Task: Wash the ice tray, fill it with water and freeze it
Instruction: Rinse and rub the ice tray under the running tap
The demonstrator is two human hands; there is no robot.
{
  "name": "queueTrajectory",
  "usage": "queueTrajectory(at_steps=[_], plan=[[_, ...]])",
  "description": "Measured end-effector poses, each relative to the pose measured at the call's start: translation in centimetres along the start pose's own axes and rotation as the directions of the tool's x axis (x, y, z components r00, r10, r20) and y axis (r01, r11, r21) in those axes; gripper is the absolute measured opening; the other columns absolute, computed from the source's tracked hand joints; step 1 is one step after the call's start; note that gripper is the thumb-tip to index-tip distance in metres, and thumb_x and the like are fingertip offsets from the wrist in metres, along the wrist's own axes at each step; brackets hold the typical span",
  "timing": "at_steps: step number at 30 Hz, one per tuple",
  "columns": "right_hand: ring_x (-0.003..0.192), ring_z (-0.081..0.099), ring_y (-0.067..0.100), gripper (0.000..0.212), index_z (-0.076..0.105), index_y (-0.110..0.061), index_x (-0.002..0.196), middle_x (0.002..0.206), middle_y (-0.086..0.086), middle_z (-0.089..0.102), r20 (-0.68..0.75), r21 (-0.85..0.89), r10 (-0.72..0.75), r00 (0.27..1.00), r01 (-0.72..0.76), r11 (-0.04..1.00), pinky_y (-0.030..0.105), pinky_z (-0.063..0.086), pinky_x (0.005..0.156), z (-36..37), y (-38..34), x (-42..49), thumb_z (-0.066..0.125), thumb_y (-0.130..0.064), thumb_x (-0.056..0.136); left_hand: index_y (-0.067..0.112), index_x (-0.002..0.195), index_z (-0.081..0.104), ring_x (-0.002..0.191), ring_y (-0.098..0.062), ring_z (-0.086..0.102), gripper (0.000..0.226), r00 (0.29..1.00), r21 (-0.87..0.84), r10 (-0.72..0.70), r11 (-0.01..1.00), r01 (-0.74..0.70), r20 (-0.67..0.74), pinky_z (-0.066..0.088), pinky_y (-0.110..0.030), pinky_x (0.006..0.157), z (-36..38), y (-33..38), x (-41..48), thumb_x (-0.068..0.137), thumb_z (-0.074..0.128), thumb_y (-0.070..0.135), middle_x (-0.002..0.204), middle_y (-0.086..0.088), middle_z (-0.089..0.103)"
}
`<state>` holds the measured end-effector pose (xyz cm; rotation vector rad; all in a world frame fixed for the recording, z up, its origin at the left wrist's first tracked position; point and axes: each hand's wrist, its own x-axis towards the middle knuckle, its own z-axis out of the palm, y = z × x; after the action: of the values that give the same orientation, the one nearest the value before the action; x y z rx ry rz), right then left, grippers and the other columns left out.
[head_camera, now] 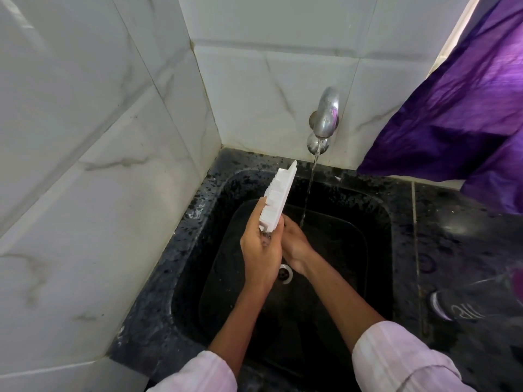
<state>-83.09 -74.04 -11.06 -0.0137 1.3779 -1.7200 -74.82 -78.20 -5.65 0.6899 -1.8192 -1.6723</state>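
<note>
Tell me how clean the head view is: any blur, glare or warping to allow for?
Head view: ice tray and left hand sharp and evenly lit; the wall tiles bow from the wide-angle lens; the counter at lower right is smeared and shows glare; the black sink swallows detail.

The left hand (261, 247) grips the lower end of a white ice tray (278, 198), fingers along its cupped underside and thumb over the edge. The tray stands on its edge and slants up and away from that hand. The right hand (295, 244) lies just beside the left, against the tray's lower end, its fingers mostly hidden. Beyond the right hand a thin stream of water (310, 182) falls from a metal tap (325, 117), passing just beside the tray. Both hands hang over a black sink (198, 222), the drain (285, 274) below them. A purple cloth (467, 108) hangs well apart from the right hand.
</note>
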Motion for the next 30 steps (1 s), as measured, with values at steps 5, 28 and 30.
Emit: queueTrajectory(at_steps=[5, 28, 30], plan=[[0.114, 0.067, 0.026, 0.081, 0.033, -0.005, 0.151, 0.132, 0.015, 0.063, 0.001, -0.006, -0.016, 1.0, 0.016, 1.0, 0.05, 0.05, 0.103, 0.6, -0.3, 0.0, 0.077, -0.024, 0.086, 0.014, 0.146, 0.048, 0.128, -0.008, 0.055, 0.05, 1.0, 0.035, 0.021, 0.999, -0.02, -0.015, 0.047, -0.029, 0.107, -0.3, 0.4, 0.1, 0.098, 0.06, 0.023, 0.139, 0.0, 0.059], [0.118, 0.035, 0.01, 0.048, 0.056, -0.025, 0.125, 0.129, -0.008, 0.042, -0.362, -0.788, -0.61, 0.704, 0.119, 0.605, 0.029, 0.037, 0.098, -2.3, -1.6, -3.1, 0.07, -0.049, 0.086, 0.023, 0.13, 0.057, 0.112, -0.025, 0.069, 0.036, 0.859, -0.791, -0.512, 0.525, 0.313, 0.0, 0.055, -0.047, 0.096, 0.1, -1.4, 2.2, 0.1, 0.054, 0.042, 0.118, -0.006, 0.073], [0.12, 0.038, 0.014, 0.045, 0.057, -0.025, 0.125, 0.128, -0.006, 0.045, -0.282, -0.888, -0.689, 0.668, 0.09, 0.451, 0.032, 0.036, 0.097, -2.7, -2.0, -3.7, 0.07, -0.045, 0.087, 0.022, 0.127, 0.058, 0.111, -0.027, 0.07, 0.035, 0.836, -0.81, -0.548, 0.476, 0.341, 0.03, 0.056, -0.048, 0.094, 0.5, -1.8, 2.0, 0.1, 0.053, 0.043, 0.121, -0.009, 0.072]])
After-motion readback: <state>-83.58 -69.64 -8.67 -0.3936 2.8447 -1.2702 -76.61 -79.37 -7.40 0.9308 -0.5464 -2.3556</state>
